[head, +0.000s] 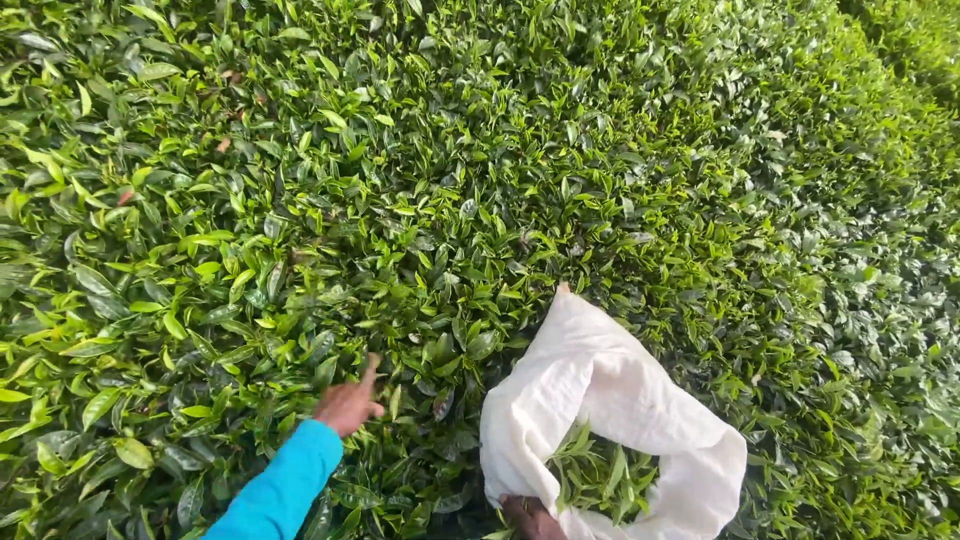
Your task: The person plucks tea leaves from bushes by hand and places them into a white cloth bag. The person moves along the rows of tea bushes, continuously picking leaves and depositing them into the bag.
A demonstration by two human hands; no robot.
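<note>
Sack (600, 390) gripped by right hand (530, 517); left hand (348, 405) (clenched on leaves (300, 250)) just beside

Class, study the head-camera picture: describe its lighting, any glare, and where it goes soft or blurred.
Head view: soft, even daylight, with no hard shadows on the tea bushes; the white sack is the brightest patch, nearly washed out; glossy leaves glint at the right; the left hand is slightly motion-blurred; the right hand is cropped at the bottom edge.

Glossy leaves (420, 180), matt cloth sack (600, 385)
</note>
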